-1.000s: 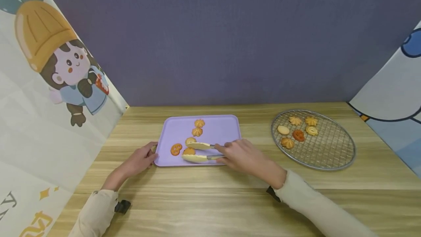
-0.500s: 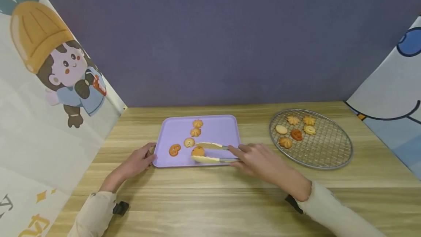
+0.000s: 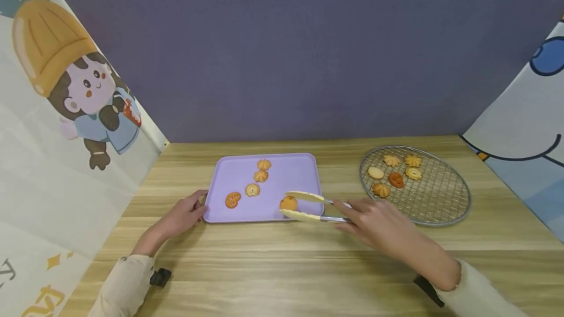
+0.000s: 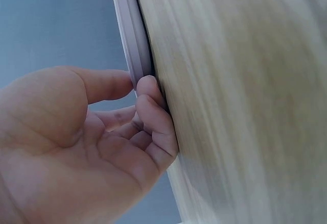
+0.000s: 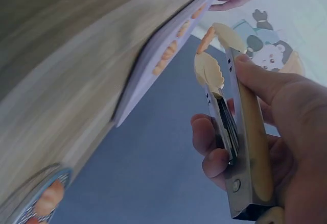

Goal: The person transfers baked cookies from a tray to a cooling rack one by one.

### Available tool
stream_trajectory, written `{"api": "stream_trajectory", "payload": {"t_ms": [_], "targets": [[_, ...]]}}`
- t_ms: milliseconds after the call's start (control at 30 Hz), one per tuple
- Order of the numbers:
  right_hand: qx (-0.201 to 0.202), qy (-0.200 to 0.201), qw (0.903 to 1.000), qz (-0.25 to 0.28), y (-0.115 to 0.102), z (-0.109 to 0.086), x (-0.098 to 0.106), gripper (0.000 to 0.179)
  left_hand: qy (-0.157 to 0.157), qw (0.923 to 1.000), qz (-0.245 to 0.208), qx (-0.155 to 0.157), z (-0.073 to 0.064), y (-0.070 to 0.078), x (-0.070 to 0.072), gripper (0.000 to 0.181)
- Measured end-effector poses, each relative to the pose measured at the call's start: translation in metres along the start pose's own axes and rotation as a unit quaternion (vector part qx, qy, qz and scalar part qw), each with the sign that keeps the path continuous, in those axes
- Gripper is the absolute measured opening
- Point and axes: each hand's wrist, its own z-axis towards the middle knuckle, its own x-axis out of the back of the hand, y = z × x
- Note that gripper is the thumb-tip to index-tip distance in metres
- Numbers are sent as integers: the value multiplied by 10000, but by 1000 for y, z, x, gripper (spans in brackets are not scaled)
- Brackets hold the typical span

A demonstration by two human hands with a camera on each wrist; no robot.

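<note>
My right hand (image 3: 374,219) grips metal tongs (image 3: 304,216) with cream-coloured tips, fingers on one arm and thumb on the other. A round golden cookie (image 3: 288,203) with dark specks is held between the tips, over the right front part of a lilac tray (image 3: 291,170). In the right wrist view the cookie (image 5: 206,40) appears edge-on, above the tray's surface. My left hand (image 3: 187,214) pinches the tray's left edge near its front corner. In the left wrist view the thumb meets the rim (image 4: 134,35) and curled fingers sit at its underside.
On the tray lie a pretzel-shaped cookie (image 3: 233,199), a pale ring-like cookie (image 3: 252,190) and two swirled cookies (image 3: 261,175). To the right, a round wire rack (image 3: 440,194) bears several cookies on its left half. A dark wall (image 3: 317,62) stands behind the table.
My right hand has drawn the tongs and the speckled cookie rightward, away from the pretzel-shaped and ring-like cookies. The left hand has stayed on the tray's edge.
</note>
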Motion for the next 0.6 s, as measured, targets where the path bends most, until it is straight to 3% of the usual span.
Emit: {"api": "stream_trajectory", "payload": {"t_ms": [600], "targets": [[-666,70,9977,-140,13,-51,24,53,-2,10000,-3,46,0,0,0,47]]}}
